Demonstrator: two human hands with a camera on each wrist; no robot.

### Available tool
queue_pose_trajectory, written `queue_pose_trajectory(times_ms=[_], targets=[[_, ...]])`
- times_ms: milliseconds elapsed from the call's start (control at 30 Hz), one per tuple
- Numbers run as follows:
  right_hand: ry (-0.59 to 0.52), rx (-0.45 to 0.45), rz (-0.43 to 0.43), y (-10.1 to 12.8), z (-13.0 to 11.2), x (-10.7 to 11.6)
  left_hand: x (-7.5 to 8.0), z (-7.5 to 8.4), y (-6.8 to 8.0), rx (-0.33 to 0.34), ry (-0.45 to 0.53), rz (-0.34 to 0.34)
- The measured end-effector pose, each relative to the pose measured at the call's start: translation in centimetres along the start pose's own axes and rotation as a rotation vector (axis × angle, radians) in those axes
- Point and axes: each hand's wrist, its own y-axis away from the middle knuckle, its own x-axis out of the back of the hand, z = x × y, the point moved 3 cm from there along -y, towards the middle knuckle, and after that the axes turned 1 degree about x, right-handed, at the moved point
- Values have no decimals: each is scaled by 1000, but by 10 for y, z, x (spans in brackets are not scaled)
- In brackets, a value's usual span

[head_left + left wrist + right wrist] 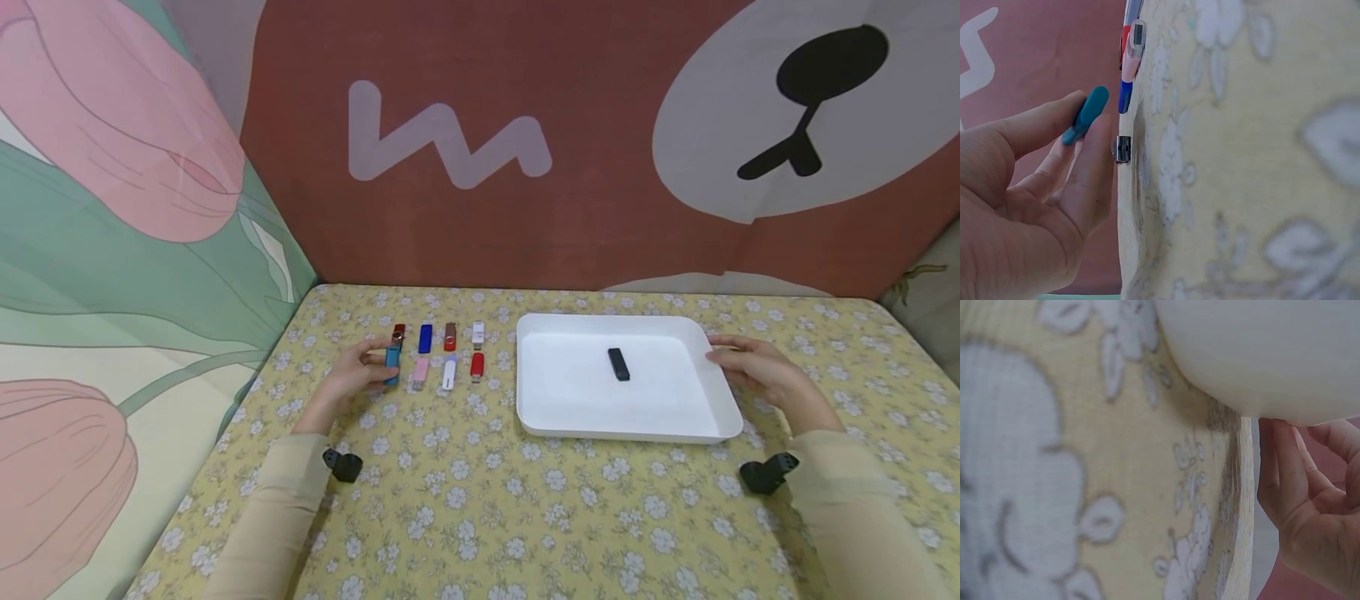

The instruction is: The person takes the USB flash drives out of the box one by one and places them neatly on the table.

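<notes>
My left hand (375, 365) pinches a teal USB stick (392, 364) between thumb and fingers, at the left end of two short rows of sticks. In the left wrist view the teal USB stick (1087, 115) sits between my fingertips (1075, 100), a little off the cloth. Beside it lie a pink stick (421, 372), a white stick (448, 374) and a red stick (477, 366). A white tray (697, 417) holds one black stick (618, 364). My right hand (723, 357) rests against the tray's right rim (1254, 415), fingers loosely bent.
The back row holds a dark red stick (399, 335), a blue one (425, 338), a brown-red one (450, 336) and a white one (477, 334). A yellow flowered cloth (480, 500) covers the table. Patterned fabric walls stand behind and to the left.
</notes>
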Motion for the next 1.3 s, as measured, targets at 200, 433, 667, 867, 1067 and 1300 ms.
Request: queue_pose_trajectory(times_ms=[200,433,667,867,1067,1300], targets=[[-2,5,-1,0,0,0,0,-1,1,13,11,0],[10,-2,6,-2,1,1,3,-3,3,11,16,-15],[16,-3,8,-3,1,1,1,-5,-2,55,-17,-23],[23,-4,7,-3,0,1,1,-3,1,66,-25,-30],[26,-7,12,-3,0,0,2,-4,0,74,-55,-22],[29,-12,22,-2,1,1,2,-7,-4,88,-79,-11]])
